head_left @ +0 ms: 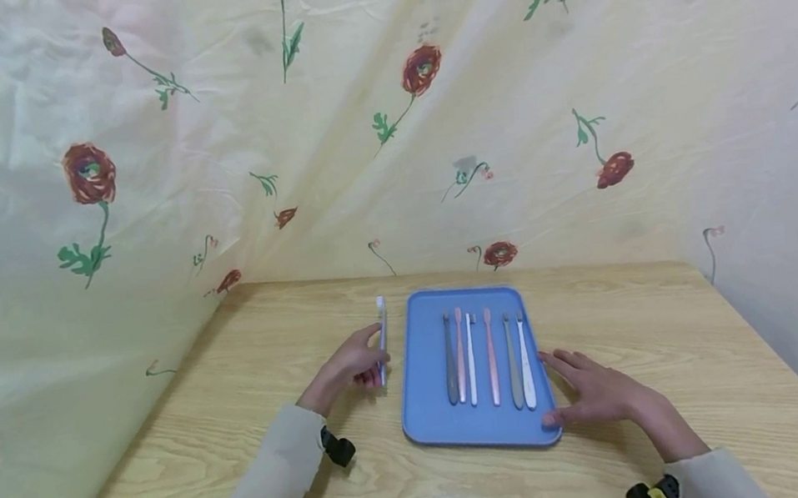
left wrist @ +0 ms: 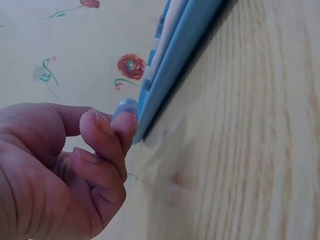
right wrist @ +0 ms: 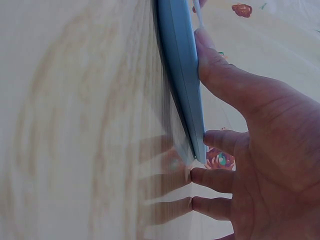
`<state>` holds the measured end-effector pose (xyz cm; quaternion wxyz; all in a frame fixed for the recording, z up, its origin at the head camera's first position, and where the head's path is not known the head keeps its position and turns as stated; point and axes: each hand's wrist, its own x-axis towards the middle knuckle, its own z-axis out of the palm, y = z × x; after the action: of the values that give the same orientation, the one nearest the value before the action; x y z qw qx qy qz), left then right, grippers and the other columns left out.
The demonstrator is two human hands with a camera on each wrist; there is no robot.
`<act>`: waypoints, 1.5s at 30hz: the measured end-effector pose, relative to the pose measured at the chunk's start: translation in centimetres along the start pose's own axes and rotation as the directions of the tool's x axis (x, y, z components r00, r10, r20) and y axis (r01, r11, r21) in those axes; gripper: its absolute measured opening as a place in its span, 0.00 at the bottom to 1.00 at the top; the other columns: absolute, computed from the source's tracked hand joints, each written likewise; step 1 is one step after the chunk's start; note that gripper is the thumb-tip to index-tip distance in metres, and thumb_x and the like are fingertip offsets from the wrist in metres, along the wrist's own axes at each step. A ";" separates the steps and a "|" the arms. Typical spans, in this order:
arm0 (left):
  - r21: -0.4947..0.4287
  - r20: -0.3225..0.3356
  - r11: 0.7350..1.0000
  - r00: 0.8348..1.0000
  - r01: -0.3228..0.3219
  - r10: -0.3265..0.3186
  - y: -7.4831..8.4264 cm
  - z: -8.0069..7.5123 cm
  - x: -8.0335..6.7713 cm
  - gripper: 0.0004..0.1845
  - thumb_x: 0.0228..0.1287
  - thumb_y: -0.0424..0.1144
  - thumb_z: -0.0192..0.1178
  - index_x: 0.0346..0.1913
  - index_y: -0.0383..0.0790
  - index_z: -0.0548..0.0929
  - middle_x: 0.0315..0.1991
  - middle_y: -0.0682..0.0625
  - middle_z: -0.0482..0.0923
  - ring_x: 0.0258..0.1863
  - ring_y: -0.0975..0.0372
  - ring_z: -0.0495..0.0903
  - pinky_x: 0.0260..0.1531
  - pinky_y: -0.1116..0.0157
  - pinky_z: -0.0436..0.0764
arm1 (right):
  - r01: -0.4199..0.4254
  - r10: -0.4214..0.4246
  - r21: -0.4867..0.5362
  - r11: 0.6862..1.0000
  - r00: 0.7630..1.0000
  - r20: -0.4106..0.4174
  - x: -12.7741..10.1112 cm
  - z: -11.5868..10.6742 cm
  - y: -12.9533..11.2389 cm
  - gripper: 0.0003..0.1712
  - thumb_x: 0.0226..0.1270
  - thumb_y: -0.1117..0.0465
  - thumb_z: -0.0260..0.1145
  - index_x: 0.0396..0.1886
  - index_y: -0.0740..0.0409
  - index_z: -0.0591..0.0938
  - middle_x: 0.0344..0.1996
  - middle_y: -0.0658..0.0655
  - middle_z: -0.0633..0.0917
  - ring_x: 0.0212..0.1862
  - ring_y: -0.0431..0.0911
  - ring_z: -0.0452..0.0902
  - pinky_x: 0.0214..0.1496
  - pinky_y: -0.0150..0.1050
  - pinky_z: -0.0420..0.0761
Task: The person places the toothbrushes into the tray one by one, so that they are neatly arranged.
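My left hand [head_left: 362, 358] is left of the blue tray [head_left: 433, 425], pinching a bluish toothbrush [head_left: 383, 331] between thumb and fingers. The brush stands lengthwise, bristle end away from me. In the left wrist view its pale blue handle end [left wrist: 126, 106] peeks out at the fingertips. My right hand [head_left: 600, 392] rests at the tray's right side, thumb on the near right rim and straight, spread fingers against the side and the table. Several toothbrushes lie side by side in the tray: grey [head_left: 450, 364], pink [head_left: 492, 363] and white [head_left: 526, 367] among them.
The tray lies on a wood-grain table [head_left: 288, 322]. A pale floral sheet [head_left: 342, 164] hangs along the table's back and both sides. Each wrist wears a strap with a small black camera, such as the left one [head_left: 338, 449].
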<state>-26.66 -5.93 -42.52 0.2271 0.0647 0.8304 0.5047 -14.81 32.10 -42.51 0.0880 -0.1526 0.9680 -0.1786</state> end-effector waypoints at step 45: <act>-0.046 0.121 0.997 0.991 -0.057 0.062 2.8 4.6 0.7 0.41 0.70 0.30 0.54 0.81 0.42 0.48 0.12 0.48 0.77 0.08 0.64 0.74 0.09 0.71 0.72 | -0.014 0.014 -0.018 1.000 1.000 -0.013 -0.1 0.0 0.0 0.60 0.53 0.32 0.73 0.78 0.59 0.61 0.72 0.79 0.61 0.72 0.79 0.55 0.61 0.77 0.67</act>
<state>-25.64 -0.64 -42.08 0.2636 0.1155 0.8017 0.5238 -14.67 32.11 -42.48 0.0817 -0.1455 0.9712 -0.1699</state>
